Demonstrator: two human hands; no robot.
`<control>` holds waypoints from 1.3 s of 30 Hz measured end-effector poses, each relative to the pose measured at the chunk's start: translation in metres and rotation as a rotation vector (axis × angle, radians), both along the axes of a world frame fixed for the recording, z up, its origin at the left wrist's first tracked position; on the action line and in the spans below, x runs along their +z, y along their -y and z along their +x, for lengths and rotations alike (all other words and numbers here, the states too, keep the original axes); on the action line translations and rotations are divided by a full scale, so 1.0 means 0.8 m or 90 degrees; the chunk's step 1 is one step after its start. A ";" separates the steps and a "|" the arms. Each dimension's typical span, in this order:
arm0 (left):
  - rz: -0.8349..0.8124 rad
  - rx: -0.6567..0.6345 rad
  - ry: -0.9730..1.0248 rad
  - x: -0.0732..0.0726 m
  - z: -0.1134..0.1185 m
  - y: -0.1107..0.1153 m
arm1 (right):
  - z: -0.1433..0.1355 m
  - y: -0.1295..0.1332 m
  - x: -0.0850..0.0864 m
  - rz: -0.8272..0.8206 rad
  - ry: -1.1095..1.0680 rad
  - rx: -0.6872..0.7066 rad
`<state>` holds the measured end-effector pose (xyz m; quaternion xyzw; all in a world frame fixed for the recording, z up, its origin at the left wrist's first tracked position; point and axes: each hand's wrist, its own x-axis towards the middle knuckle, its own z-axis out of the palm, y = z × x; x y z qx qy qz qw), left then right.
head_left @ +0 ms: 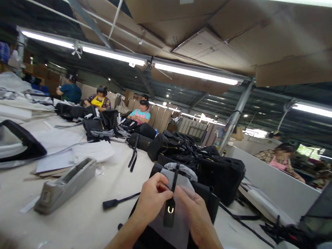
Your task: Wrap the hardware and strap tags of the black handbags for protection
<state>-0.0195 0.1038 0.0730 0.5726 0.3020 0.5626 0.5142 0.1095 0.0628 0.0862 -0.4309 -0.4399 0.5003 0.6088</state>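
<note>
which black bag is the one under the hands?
The nearest black bag, at the table's front edge, with grey tissue over it; both hands grip its buckled strap. The other bags lie behind, untouched.

this is a bag-making factory floor. a long pale work table [84, 222] runs down the room, heaped with black bags [205, 167], loose straps [134, 157] and sheets of white paper [59, 144]. several workers [140, 113] sit in a row along it. strip lights [196, 73] hang under a ceiling patched with cardboard [232, 20], over metal beams.
</note>
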 end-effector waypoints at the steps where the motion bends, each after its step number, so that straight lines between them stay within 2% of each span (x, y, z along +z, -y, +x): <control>1: 0.008 0.004 -0.007 0.000 0.000 0.000 | -0.002 0.000 0.002 0.012 0.002 0.002; 6: 0.058 0.028 -0.092 0.009 -0.004 0.006 | -0.006 -0.005 0.003 0.022 -0.001 -0.029; 9: 0.121 0.128 -0.129 0.009 -0.019 0.006 | -0.005 -0.007 0.000 -0.003 -0.028 -0.072; 11: 0.090 0.146 -0.114 0.002 -0.033 0.004 | -0.006 -0.006 -0.001 -0.024 -0.051 -0.071; 12: 0.044 0.110 -0.098 -0.004 -0.039 0.002 | -0.006 -0.006 -0.001 -0.030 -0.063 -0.068; 16: -0.134 -0.155 0.011 -0.036 -0.043 0.008 | -0.012 -0.006 -0.002 -0.018 -0.056 -0.109; 18: -0.155 -0.204 0.082 -0.050 -0.032 0.017 | -0.014 -0.008 -0.004 -0.008 -0.040 -0.126; 20: -0.159 -0.177 0.138 -0.060 -0.018 0.026 | -0.015 -0.010 -0.005 0.002 -0.025 -0.135; 22: -0.154 -0.105 0.165 -0.065 -0.008 0.033 | -0.013 -0.010 -0.005 0.018 0.007 -0.147; 27: -0.040 0.047 0.102 -0.064 -0.011 0.044 | -0.006 -0.007 0.000 0.032 0.107 -0.173; 33: 0.082 0.140 0.032 -0.075 -0.014 0.051 | -0.008 -0.010 0.001 0.023 0.096 -0.138; 36: 0.103 0.165 0.034 -0.085 -0.010 0.052 | -0.007 -0.014 0.005 0.018 0.114 -0.138; 39: 0.169 0.198 0.050 -0.090 -0.008 0.053 | -0.006 -0.017 0.012 0.046 0.159 -0.146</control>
